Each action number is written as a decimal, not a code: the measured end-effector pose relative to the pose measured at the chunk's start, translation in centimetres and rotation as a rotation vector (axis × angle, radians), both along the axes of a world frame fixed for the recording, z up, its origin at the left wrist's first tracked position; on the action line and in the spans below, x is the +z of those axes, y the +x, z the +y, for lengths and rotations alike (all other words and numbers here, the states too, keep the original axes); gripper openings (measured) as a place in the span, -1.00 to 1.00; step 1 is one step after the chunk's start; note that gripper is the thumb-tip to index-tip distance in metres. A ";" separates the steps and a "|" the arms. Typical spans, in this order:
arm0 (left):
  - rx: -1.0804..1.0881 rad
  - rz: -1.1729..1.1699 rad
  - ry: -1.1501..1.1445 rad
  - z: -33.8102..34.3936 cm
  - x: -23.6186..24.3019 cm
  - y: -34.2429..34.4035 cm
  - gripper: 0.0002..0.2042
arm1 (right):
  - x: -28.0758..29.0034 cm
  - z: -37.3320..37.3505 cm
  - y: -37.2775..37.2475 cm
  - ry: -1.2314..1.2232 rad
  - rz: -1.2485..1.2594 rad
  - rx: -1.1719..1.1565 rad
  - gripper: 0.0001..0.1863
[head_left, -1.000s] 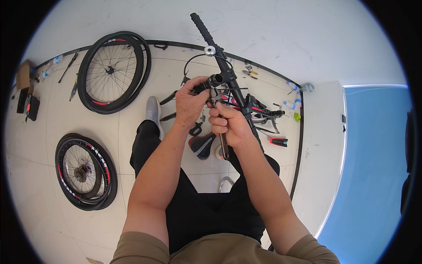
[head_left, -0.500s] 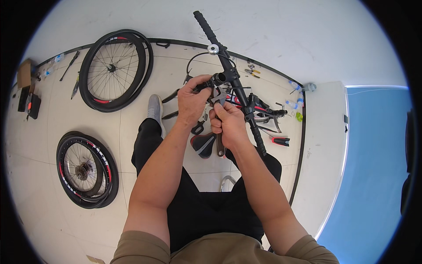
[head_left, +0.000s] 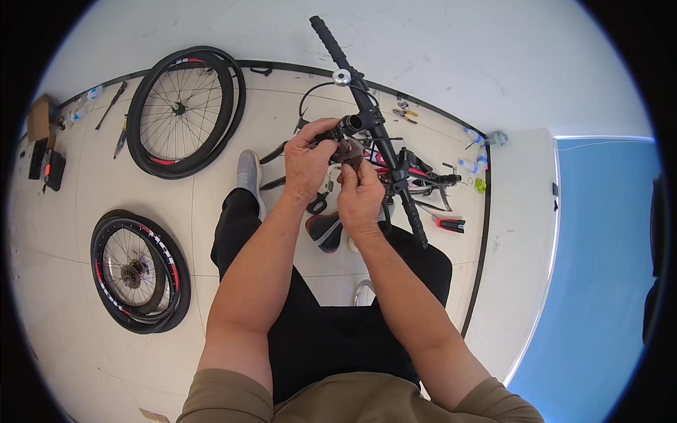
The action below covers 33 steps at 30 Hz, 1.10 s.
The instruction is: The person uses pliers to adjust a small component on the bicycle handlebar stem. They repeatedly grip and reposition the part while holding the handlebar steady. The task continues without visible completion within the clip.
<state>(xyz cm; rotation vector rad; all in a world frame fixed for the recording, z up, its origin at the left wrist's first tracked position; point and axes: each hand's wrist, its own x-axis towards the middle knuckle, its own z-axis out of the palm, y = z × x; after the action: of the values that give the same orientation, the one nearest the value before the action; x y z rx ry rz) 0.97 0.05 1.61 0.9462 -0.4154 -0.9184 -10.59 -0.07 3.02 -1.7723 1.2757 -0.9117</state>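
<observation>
Pinching wrench [head_left: 350,151] at tips of R grip [head_left: 362,201], L grip [head_left: 307,166] closed on blk h'bar stem [head_left: 345,129] just beside it.

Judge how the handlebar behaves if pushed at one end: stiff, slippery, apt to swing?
The handlebar should feel stiff: its long tube shows no sag. It may swing, since the left hand and right hand are near its middle, far from the ends. The ribbed grip probably resists slipping.
</observation>
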 end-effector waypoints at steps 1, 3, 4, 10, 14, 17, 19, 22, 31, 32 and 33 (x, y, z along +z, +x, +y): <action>0.002 0.004 0.003 0.0 0.0 0.0 -0.64 | 0.0 0.0 0.1 -0.057 0.028 0.003 -0.87; -0.006 0.002 -0.004 0.1 -0.2 0.2 -0.64 | -0.1 0.0 0.1 -0.141 0.064 0.006 -0.82; -0.010 0.002 -0.008 0.0 -0.4 0.2 -0.64 | -0.2 -0.1 0.0 -0.184 0.081 0.007 -0.79; -0.005 -0.020 -0.018 -0.1 -0.8 0.1 -0.64 | 0.0 0.0 -0.1 0.003 -0.002 0.000 -0.85; 0.001 -0.002 -0.014 -0.2 -0.9 0.1 -0.64 | 0.8 -0.5 -0.9 0.009 0.055 0.055 -0.85; -0.009 0.009 0.003 -0.2 -0.4 0.2 -0.65 | 0.7 -0.5 -1.0 -0.009 0.066 0.049 -0.85; -0.008 0.009 0.013 -0.2 -0.1 -0.1 -0.65 | 1.1 -0.4 -1.1 0.150 0.029 0.051 -0.84; 0.017 -0.026 0.005 -0.2 -0.6 0.2 -0.66 | 1.2 -0.1 -0.9 0.170 0.042 0.047 -0.84; 0.019 -0.011 0.012 -0.2 -0.2 0.1 -0.67 | 1.5 0.1 -2.9 0.681 -0.211 0.077 -0.88; 0.012 -0.003 0.014 -0.2 -0.1 0.0 -0.67 | 2.4 0.2 -2.3 0.773 -0.325 0.031 -0.85; 0.006 0.005 0.017 -0.2 0.0 0.0 -0.67 | 2.7 0.0 -2.3 0.794 -0.357 0.032 -0.84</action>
<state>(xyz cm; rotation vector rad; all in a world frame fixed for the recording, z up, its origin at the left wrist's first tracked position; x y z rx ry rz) 0.95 -0.12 1.65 0.9596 -0.4011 -0.9203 -12.86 -0.03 5.72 -0.9557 1.1437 -0.5471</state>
